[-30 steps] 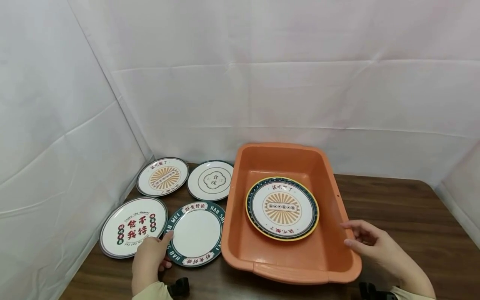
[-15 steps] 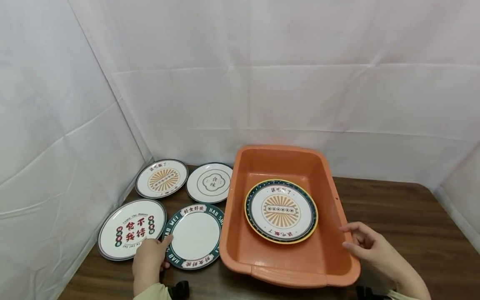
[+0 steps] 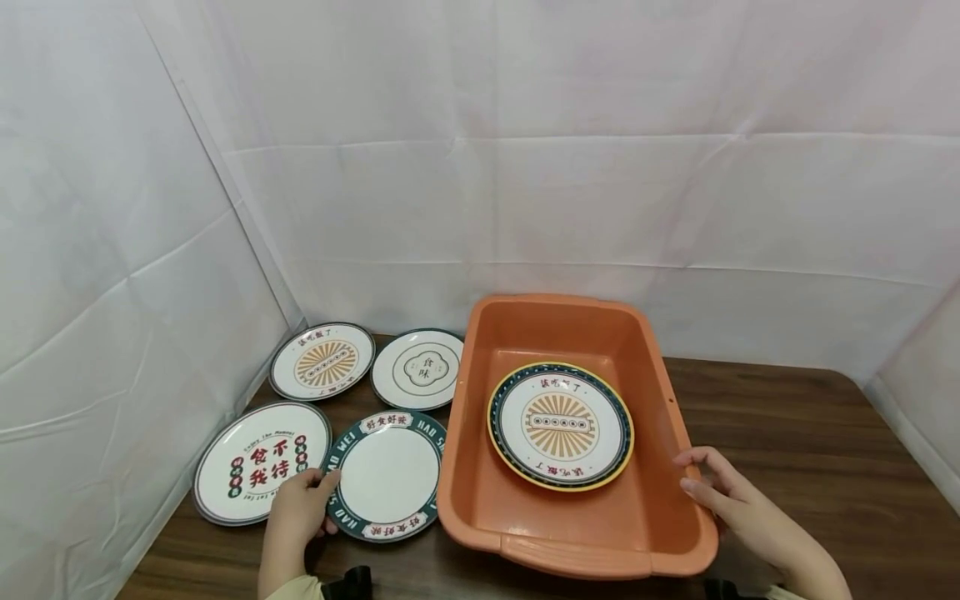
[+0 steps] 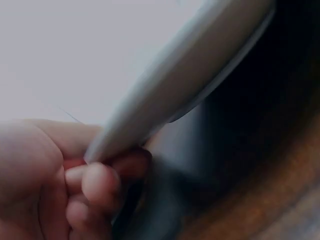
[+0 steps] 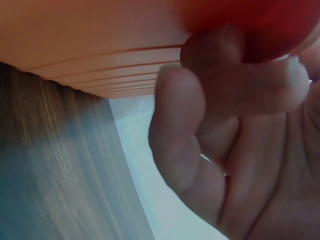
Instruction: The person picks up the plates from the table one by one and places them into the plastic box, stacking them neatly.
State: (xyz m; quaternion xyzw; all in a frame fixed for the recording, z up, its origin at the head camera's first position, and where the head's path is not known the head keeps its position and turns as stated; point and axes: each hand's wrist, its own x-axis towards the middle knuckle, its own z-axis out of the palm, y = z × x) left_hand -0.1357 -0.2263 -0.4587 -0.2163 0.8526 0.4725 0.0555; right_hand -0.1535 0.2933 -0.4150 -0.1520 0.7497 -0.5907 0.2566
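Thumb above and fingers beneath, my left hand (image 3: 296, 504) pinches the left edge of a plate (image 3: 386, 475) with a dark green lettered rim. The left wrist view shows that plate's edge (image 4: 175, 75) slanting up from between the thumb and curled fingers. At the right, my right hand (image 3: 742, 504) grips the side rim of an orange plastic basin (image 3: 577, 554), thumb inside and fingers outside. Its ribbed outer wall (image 5: 110, 65) fills the top of the right wrist view. Inside the basin lies a yellow-edged plate (image 3: 561, 425) with a sunburst print.
Left of the basin lie a plate with red characters (image 3: 262, 467), a sunburst plate (image 3: 322, 361) and a plate with a small central emblem (image 3: 418, 369). Everything stands on a dark wooden table (image 3: 795, 417). White cloth (image 3: 600, 167) closes off the back and sides.
The head view has tilted slightly, so the whole scene sits a little lower. Both hands keep their holds on the plate and the basin rim, with little other visible movement.
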